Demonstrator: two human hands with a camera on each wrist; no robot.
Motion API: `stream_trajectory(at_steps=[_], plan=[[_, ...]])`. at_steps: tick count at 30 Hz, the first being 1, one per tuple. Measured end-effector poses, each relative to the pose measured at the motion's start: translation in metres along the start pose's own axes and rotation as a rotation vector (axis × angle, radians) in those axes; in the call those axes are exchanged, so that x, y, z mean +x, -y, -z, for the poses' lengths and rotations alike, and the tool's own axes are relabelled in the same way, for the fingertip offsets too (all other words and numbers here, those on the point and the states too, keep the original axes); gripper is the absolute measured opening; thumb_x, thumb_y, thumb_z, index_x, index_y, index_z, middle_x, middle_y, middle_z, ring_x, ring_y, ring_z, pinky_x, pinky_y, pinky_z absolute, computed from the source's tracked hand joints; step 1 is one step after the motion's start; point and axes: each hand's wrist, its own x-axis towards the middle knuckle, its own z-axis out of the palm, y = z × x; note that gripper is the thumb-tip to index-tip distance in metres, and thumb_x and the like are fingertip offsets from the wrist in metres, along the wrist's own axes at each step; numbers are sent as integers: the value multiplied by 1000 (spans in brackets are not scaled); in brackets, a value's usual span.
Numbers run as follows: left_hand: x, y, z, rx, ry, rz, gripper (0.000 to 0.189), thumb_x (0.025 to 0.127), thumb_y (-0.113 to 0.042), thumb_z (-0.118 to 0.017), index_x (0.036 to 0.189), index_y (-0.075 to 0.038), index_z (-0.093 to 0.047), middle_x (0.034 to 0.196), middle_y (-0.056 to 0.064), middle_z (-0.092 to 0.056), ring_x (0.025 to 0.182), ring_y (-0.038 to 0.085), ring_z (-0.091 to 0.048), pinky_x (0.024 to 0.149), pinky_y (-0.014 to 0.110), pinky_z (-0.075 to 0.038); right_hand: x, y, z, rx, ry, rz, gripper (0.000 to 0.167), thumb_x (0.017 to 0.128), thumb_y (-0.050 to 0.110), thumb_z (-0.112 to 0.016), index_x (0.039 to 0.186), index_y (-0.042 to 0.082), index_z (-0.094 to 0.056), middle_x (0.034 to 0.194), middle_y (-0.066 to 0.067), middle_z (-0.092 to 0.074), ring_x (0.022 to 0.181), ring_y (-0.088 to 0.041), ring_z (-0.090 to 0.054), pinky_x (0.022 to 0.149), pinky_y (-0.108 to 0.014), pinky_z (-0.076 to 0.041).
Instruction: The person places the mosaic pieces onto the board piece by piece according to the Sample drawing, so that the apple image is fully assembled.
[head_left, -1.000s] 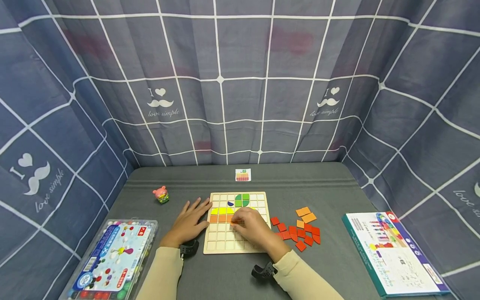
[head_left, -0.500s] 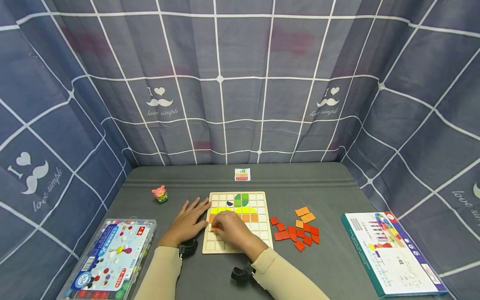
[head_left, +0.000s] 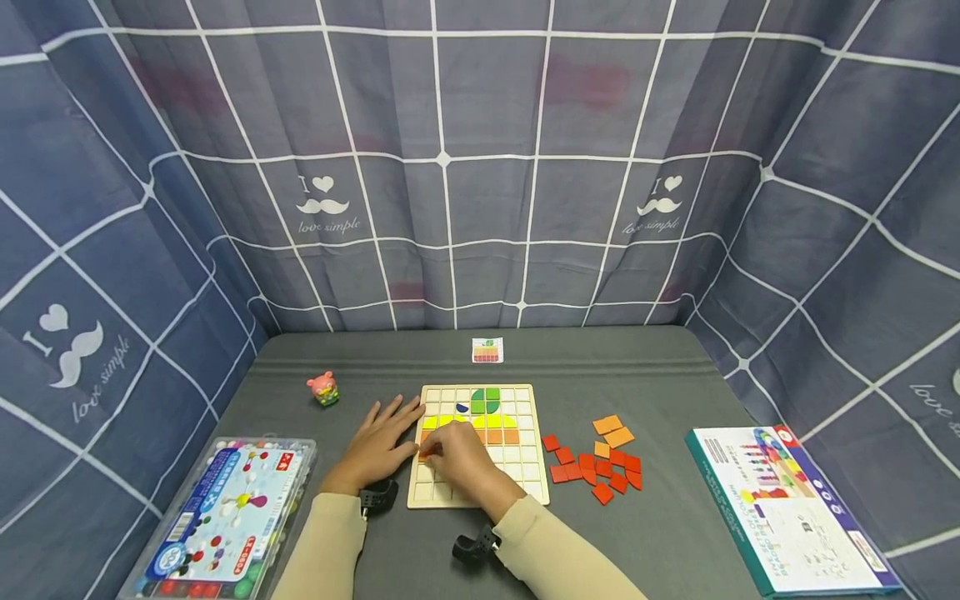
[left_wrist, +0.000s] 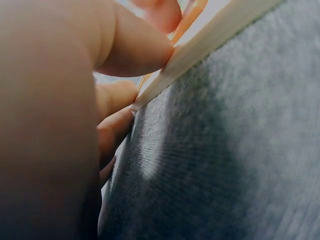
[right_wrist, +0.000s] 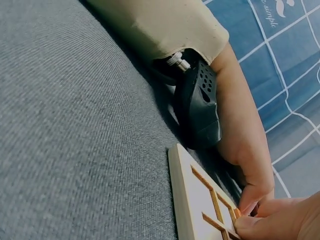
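Observation:
A wooden grid board point(head_left: 525, 492) lies on the dark table with green pieces point(head_left: 478, 406), a small dark blue piece point(head_left: 462, 408), yellow pieces point(head_left: 497, 420) and a row of orange tiles point(head_left: 510, 436) in its cells. My left hand point(head_left: 378, 446) rests spread along the board's left edge; its thumb point(left_wrist: 145, 57) touches the side in the left wrist view. Over the left columns my right hand point(head_left: 461, 454) pinches an orange tile point(left_wrist: 189, 20) down at the board, near that thumb. The right fingers cover several cells beneath them.
Red tiles point(head_left: 603, 468) and a few loose orange tiles point(head_left: 618, 437) lie right of the board. Behind it is a small pattern card point(head_left: 487, 350). A pig figurine point(head_left: 324, 388), a clear plastic case point(head_left: 225, 517) and a flat box point(head_left: 795, 508) stand around.
My right hand has moved left across the board from its middle to the left columns, uncovering orange tiles on the right. Over the last half second it stays there. My left hand keeps its place.

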Motion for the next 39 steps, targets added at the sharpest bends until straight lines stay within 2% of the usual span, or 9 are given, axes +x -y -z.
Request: stream_trajectory(at_steps=[3, 7, 11, 14, 19, 27, 33, 36, 39], plan=[[0, 1, -1, 4, 7, 2, 68, 97, -27, -64, 162, -18, -46, 167, 1, -37, 156, 32, -24, 125, 61, -4, -2, -1, 2, 4, -4, -20, 16, 84, 2, -88, 95, 12, -86, 94, 8, -76, 85, -3, -64, 76, -23, -56], [0, 0, 0, 5, 12, 6, 69, 97, -27, -64, 162, -18, -46, 167, 1, -36, 156, 32, -23, 125, 60, -4, -4, -3, 5, 6, -24, 9, 16, 84, 4, -88, 97, 12, -86, 98, 8, -76, 89, -5, -65, 81, -25, -55], [-1, 0, 0, 6, 12, 11, 68, 97, -27, -65, 162, -18, -47, 167, 1, -37, 156, 32, -24, 125, 60, -4, -11, -8, 13, 7, -87, 47, 10, 87, 8, -87, 95, 13, -85, 97, 7, -77, 91, -7, -67, 85, -30, -56], [-1, -1, 0, 11, 11, 20, 68, 97, -28, -65, 162, -18, -47, 167, 1, -37, 156, 32, -24, 125, 60, -4, -19, -18, 22, 17, -150, 47, 7, 89, 10, -86, 95, 13, -85, 97, 8, -77, 88, -6, -66, 80, -30, -56], [0, -5, 1, 8, 25, 40, 69, 97, -29, -64, 163, -18, -45, 168, -1, -35, 157, 30, -22, 126, 57, -3, -38, -47, 49, 12, -272, 19, 7, 87, 7, -86, 92, 11, -84, 93, 7, -77, 78, -9, -61, 73, -34, -52], [-1, -5, 2, 0, 18, 42, 69, 97, -28, -65, 163, -18, -46, 168, -1, -35, 157, 31, -23, 126, 57, -3, -74, -100, 103, -82, -408, -114, 11, 87, 5, -87, 97, 7, -83, 97, -1, -76, 88, -22, -68, 76, -44, -60], [-2, -5, 1, 0, 18, 52, 69, 97, -28, -64, 163, -19, -45, 168, -2, -35, 157, 30, -23, 126, 56, -3, -98, -134, 136, -180, -510, -99, 16, 82, -1, -88, 96, 1, -81, 97, -11, -76, 88, -34, -67, 82, -53, -55], [-1, -5, 1, -1, 14, 56, 69, 97, -29, -64, 163, -19, -46, 168, -2, -36, 157, 30, -24, 126, 56, -3, -108, -147, 149, -210, -530, -139, 19, 81, -2, -87, 99, -3, -80, 101, -17, -75, 92, -41, -64, 89, -57, -48], [-1, -5, 2, 0, 14, 55, 69, 97, -29, -64, 163, -19, -46, 168, -2, -36, 156, 29, -24, 126, 55, -3, -117, -155, 158, -224, -491, -235, 27, 84, 5, -88, 107, -4, -79, 113, -23, -71, 102, -47, -59, 96, -61, -42]])
